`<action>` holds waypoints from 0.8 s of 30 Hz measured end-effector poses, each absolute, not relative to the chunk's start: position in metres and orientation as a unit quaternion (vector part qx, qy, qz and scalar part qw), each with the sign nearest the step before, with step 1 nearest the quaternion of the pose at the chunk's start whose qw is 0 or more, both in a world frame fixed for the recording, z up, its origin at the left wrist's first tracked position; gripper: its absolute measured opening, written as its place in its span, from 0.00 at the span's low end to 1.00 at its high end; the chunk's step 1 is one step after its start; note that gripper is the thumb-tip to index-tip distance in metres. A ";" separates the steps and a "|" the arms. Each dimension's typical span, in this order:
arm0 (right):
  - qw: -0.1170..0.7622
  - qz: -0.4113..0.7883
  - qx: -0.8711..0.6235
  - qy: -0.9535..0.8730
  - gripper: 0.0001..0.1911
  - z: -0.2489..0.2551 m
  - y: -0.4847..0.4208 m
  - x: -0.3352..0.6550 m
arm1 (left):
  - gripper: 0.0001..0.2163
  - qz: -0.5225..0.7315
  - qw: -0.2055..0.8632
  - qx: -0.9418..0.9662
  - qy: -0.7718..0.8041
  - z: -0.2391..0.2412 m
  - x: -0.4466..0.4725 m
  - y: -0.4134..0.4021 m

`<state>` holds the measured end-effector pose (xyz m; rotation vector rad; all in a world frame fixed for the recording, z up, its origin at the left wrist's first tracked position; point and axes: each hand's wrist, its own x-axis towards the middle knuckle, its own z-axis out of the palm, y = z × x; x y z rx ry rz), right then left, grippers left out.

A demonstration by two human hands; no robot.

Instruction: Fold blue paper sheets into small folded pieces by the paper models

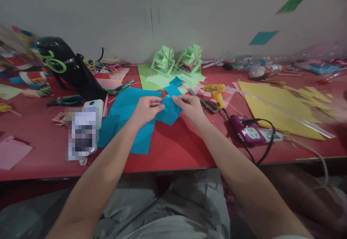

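Observation:
Between my two hands is a small piece of blue paper (pixel 168 104), held above the red table. My left hand (pixel 146 109) pinches its left side between thumb and fingers. On the opposite edge, the thumb and fingers of my right hand (pixel 190 106) are closed on the same piece. Other blue pieces lie beneath and just behind it, partly hidden. A large blue sheet (pixel 141 137) lies under my left hand and forearm. Farther back, two light green folded paper models (pixel 165 59) stand on green paper.
Right of my hands stand a yellow glue gun (pixel 217 93), scissors (pixel 210 105), a purple power strip (pixel 248 132) with cords, and yellow sheets (pixel 273 112). To the left are a phone (pixel 94 110), pliers (pixel 65 101) and a leaning black case (pixel 73 69).

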<state>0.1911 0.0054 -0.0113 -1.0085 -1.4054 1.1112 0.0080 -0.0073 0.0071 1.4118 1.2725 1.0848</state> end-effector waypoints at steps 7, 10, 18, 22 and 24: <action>0.539 0.452 -0.435 -0.562 0.23 -0.013 0.005 0.191 | 0.18 0.440 0.469 0.563 0.519 0.007 0.009 -0.007; 0.542 0.447 -0.441 -0.559 0.27 -0.013 0.006 0.191 | 0.19 0.442 0.466 0.561 0.522 0.007 0.008 -0.008; 0.510 0.493 -0.408 -0.575 0.22 -0.011 0.006 0.194 | 0.20 0.436 0.463 0.579 0.510 0.007 0.006 -0.009; 0.518 0.455 -0.426 -0.585 0.26 -0.011 0.006 0.194 | 0.21 0.430 0.470 0.582 0.506 0.004 0.007 -0.008; 0.515 0.431 -0.447 -0.591 0.30 -0.012 0.007 0.194 | 0.21 0.430 0.469 0.581 0.508 0.004 0.006 -0.007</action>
